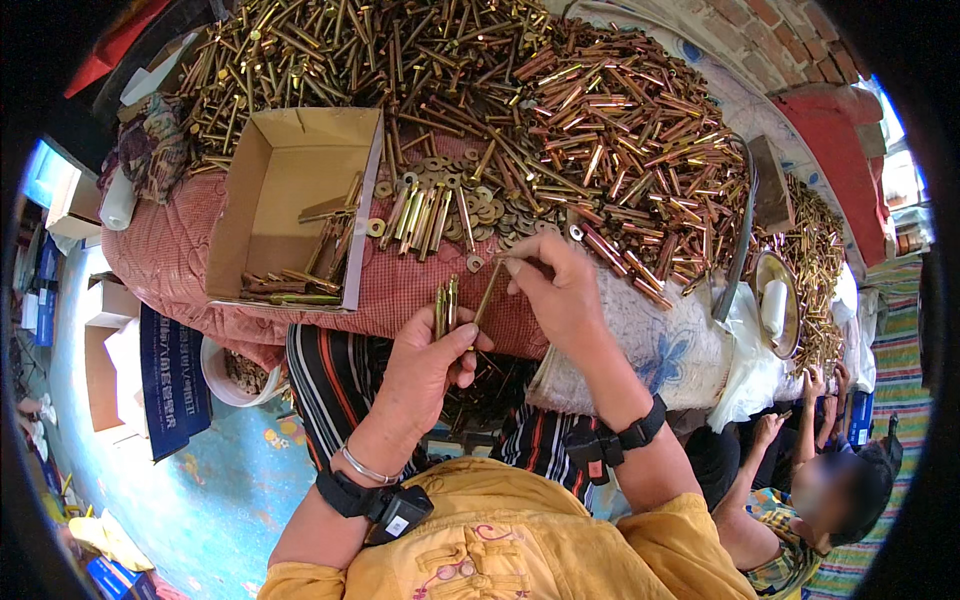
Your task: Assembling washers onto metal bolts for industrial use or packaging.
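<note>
My left hand [427, 358] is closed round a few upright brass-coloured bolts [446, 306]. Between my two hands slants a long thin bolt [488, 294]; its lower end lies by my left thumb. The fingers of my right hand [556, 290] pinch the upper end of that bolt, and whether a washer sits there is too small to tell. Just beyond my hands, several bolts [424, 218] lie side by side on the red checked cloth [405, 272]. Loose flat washers [490, 208] are heaped beside them.
An open cardboard box [285, 160] at left holds several bolts. Behind lie a big heap of long bolts [350, 50] and, to the right, copper-coloured sleeves [640, 130]. A white bucket [222, 370] stands low at left. At lower right another person [770, 520] sits working.
</note>
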The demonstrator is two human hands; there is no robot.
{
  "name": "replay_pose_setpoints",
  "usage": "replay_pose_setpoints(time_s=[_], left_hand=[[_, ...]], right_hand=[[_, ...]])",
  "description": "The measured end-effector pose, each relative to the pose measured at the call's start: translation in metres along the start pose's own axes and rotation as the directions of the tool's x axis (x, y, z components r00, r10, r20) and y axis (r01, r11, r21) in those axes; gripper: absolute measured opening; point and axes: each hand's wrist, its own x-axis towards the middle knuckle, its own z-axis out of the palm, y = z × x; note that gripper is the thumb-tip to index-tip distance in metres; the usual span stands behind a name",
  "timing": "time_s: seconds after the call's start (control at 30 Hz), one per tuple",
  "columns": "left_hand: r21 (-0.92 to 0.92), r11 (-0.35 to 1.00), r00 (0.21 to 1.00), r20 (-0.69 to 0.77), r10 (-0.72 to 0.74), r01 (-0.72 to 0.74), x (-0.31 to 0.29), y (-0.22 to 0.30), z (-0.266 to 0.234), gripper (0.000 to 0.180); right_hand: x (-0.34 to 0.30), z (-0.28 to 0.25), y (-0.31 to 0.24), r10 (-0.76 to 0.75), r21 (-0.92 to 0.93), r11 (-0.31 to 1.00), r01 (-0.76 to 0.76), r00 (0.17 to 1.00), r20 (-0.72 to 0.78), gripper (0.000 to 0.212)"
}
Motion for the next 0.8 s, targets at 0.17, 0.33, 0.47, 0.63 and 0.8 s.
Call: replay_pose_setpoints(time_s=[0.17, 0.33, 0.47, 0.63, 0.8], left_hand=[[0.005, 1.000, 1.000, 0.018, 0.012, -0.012, -0.001, -0.001, -0.001, 0.012], [-0.030, 1.000, 0.998, 0.061, 0.003, -0.001, -0.004, 0.003, 0.001, 0.011], [-0.085, 0.996, 0.997, 0.070, -0.016, 0.022, -0.004, 0.006, -0.001, 0.011], [-0.118, 0.993, 0.999, 0.050, 0.021, -0.015, -0.004, 0.002, -0.005, 0.011], [-0.094, 0.995, 0.998, 0.052, 0.027, -0.022, -0.004, 0.001, -0.004, 0.012]], right_hand=[[-0.007, 0.002, -0.004, 0.032, 0.063, 0.997, -0.034, 0.999, 0.036, 0.008], [-0.018, 0.003, -0.007, -0.229, -0.280, 0.934, 0.223, 0.973, 0.010, 0.010], [-0.033, 0.007, -0.012, -0.450, -0.361, 0.771, 0.524, 0.850, 0.273, 0.015], [-0.004, 0.006, -0.021, -0.172, -0.129, 0.976, 0.174, 0.985, 0.028, 0.024], [0.035, 0.006, -0.003, -0.454, -0.497, 0.667, 0.555, 0.832, 0.319, 0.034]])
